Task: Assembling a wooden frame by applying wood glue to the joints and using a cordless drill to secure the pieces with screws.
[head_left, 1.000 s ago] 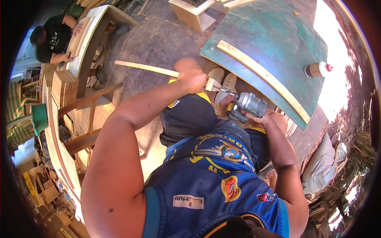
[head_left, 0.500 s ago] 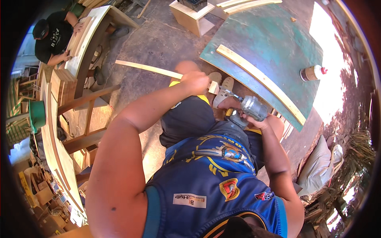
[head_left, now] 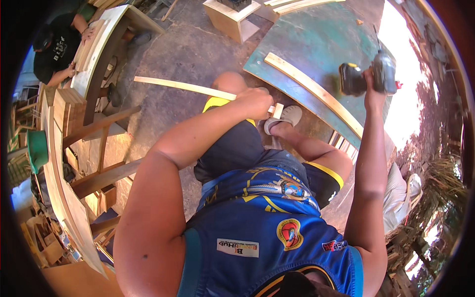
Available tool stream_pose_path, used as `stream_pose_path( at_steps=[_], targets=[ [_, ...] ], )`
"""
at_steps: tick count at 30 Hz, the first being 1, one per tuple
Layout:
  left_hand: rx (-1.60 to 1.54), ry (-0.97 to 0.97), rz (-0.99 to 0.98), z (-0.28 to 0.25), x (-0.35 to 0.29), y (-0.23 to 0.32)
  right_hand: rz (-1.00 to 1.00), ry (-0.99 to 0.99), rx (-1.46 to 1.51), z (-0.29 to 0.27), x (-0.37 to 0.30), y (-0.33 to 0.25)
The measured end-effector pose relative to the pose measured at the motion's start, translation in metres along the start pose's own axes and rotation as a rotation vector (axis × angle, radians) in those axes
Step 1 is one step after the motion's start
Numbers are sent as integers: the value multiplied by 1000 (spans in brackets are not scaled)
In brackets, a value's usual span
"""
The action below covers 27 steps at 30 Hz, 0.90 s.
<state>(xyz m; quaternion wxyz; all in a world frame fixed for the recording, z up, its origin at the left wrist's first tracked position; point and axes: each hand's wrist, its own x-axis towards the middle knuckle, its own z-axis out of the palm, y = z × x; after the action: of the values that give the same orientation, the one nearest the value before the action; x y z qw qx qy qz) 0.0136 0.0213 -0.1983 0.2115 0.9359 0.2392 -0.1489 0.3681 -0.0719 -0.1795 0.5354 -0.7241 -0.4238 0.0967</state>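
Observation:
My left hand (head_left: 254, 103) is closed around a long, thin wooden strip (head_left: 180, 86), which reaches out to the left over the floor. A small pale block end (head_left: 278, 110) sticks out past its fingers on the right side. Over the far right of the green-topped table (head_left: 316, 42), my right hand (head_left: 372, 85) grips a cordless drill (head_left: 383, 72) by its handle, with the bit pointing away from me. A flat wooden strip (head_left: 314, 94) lies along the table's near edge. The drill hides most of a bottle; its red cap (head_left: 399, 85) shows.
At the far left a co-worker (head_left: 59, 47) leans over a bench (head_left: 106, 37) with both hands on boards. A wooden frame (head_left: 94, 133) stands left of me, beside a green container (head_left: 37, 151). An open wooden box (head_left: 232, 22) sits beyond; a pale sack (head_left: 396, 198) lies right.
My right hand has lifted the drill from near my lap, beside the strip in my left hand, up and right over the table. My left hand keeps its hold and has shifted slightly right.

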Motion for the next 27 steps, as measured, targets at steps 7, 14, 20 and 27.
stream_pose_path(
  at_steps=[7, 14, 20, 27],
  targets=[
    [-216, -84, 58, 0, 25, 16, 107, -59, 20, 17, 61, 77],
    [-315, -213, 233, -4, 54, 14, 302, 22, -186, 5, 30, 78],
    [-267, -246, 261, -10, 66, 26, 49, -650, 20, 37, -145, -6],
    [-326, 799, 443, -9, -2, 44, 233, -494, 349, 47, -148, -11]
  ],
)
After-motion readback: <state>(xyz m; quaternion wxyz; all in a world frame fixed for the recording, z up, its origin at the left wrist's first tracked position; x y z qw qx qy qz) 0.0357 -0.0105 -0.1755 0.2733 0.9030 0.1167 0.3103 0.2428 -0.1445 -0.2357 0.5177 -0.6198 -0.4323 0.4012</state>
